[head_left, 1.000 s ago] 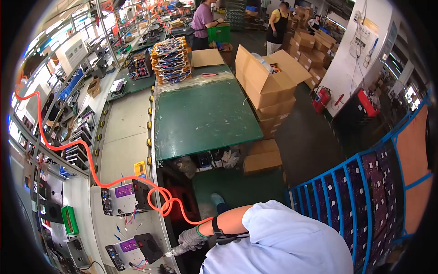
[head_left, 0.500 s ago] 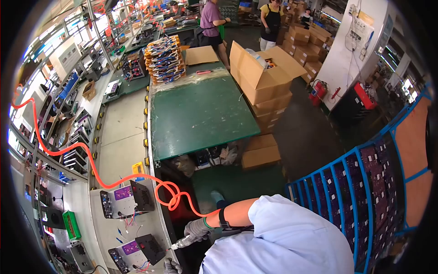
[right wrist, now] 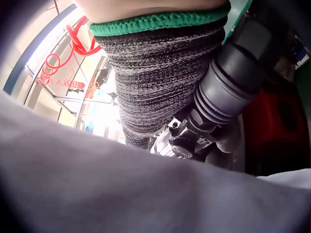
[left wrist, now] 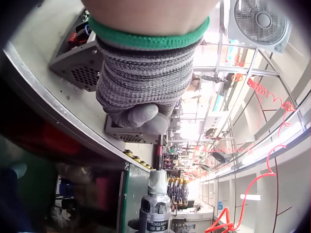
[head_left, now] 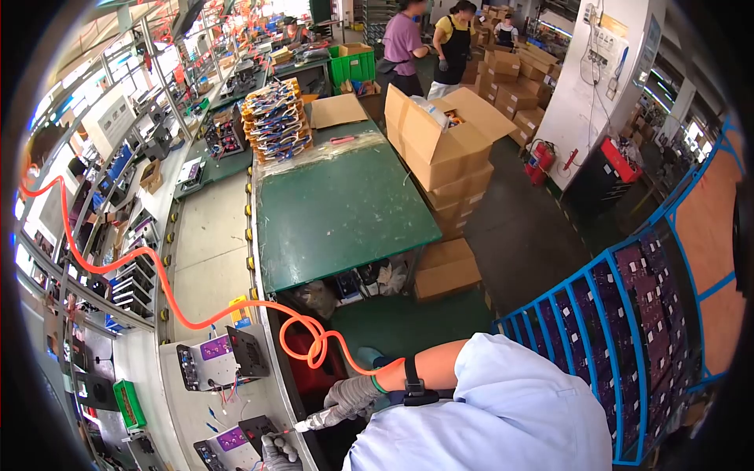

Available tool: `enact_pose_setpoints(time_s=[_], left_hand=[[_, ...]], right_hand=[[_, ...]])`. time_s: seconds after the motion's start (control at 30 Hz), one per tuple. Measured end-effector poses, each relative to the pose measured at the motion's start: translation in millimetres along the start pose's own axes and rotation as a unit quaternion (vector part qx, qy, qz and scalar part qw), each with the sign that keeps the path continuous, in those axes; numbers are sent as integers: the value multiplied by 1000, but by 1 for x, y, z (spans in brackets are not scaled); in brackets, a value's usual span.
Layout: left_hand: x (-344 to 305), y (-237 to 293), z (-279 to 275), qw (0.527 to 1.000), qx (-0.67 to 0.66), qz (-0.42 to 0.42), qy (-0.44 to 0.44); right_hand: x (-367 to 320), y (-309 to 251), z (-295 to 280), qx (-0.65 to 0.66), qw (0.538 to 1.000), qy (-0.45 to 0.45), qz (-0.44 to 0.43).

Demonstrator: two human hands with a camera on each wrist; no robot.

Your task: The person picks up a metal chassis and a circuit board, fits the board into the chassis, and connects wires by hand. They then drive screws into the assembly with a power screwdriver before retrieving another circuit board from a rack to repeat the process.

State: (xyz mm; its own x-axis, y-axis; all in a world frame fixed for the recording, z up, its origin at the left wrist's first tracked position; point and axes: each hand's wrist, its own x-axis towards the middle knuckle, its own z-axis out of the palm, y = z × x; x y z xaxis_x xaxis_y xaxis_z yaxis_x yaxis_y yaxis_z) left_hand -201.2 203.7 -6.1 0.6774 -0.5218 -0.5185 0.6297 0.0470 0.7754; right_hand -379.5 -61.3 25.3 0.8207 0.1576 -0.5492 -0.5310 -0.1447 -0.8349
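A grey-gloved right hand (head_left: 351, 399) wraps its fingers round a silver air tool (head_left: 316, 421), whose thin tip points left toward the lower unit's black panel (head_left: 256, 431). Beside that tip, the gloved left hand (head_left: 280, 454) touches the panel, its fingers bent; whether they pinch anything is hidden. In the left wrist view the left hand (left wrist: 143, 97) is close to a metal casing (left wrist: 121, 133), with the air tool (left wrist: 156, 211) below it. The right wrist view shows the right hand (right wrist: 160, 87) beside the tool's dark cylindrical body (right wrist: 226, 90).
Another unit (head_left: 216, 359) stands farther up the line. A red hose (head_left: 177, 302) loops over the bench to the right arm. A green-topped table (head_left: 345, 212), cartons (head_left: 444, 149) and a blue rack (head_left: 620, 330) surround the workplace. Several people stand at the back.
The left hand has come up from the bottom edge to the lower unit's black panel. The right hand has moved slightly right with the tool, and the camera view has shifted.
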Motion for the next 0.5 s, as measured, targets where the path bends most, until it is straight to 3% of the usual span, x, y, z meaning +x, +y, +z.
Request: enact_pose_setpoints(time_s=[0.03,0.23,0.5], left_hand=[[9,-3,-17,999,22,-2,-38],[41,-5,-17,998,44,52,-13],[69,-4,-13,989,91,117,18]], right_hand=[[-1,-5,0,2,1000,0,12],[24,7,-8,-15,999,-18,-22],[25,-24,-29,-14,999,-46,-1]])
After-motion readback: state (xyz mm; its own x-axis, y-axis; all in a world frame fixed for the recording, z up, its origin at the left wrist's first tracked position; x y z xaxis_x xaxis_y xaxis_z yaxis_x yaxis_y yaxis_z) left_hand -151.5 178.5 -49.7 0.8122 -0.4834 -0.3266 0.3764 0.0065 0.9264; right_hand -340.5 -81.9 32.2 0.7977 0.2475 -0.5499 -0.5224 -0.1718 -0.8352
